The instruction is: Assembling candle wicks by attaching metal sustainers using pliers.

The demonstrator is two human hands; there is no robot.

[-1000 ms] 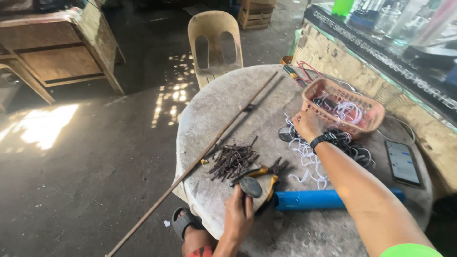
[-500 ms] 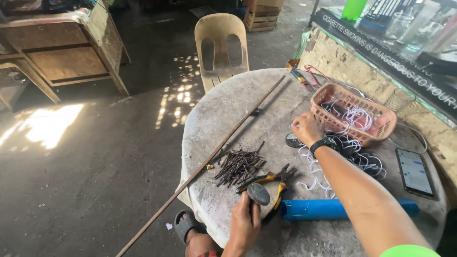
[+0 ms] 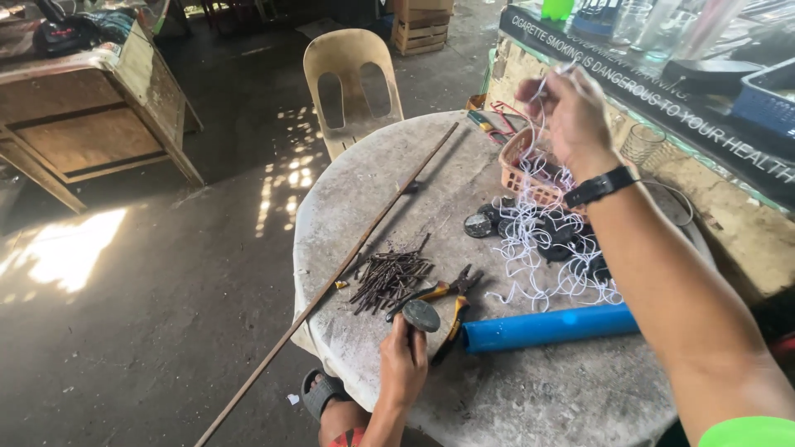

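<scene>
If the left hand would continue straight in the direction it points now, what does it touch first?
The left hand points up-table, holding a round dark disc. Straight ahead lie the pliers, then the pile of dark nails. Probably the pliers first, though depth is unclear.

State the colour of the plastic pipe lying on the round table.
Bright blue plastic pipe, seen best in the head view, beside the pliers.

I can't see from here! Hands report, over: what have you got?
Left hand pinching a dark round disc beside the pliers. Right hand raised, lifting white string above the pink basket. Blue pipe lying close by.
</scene>
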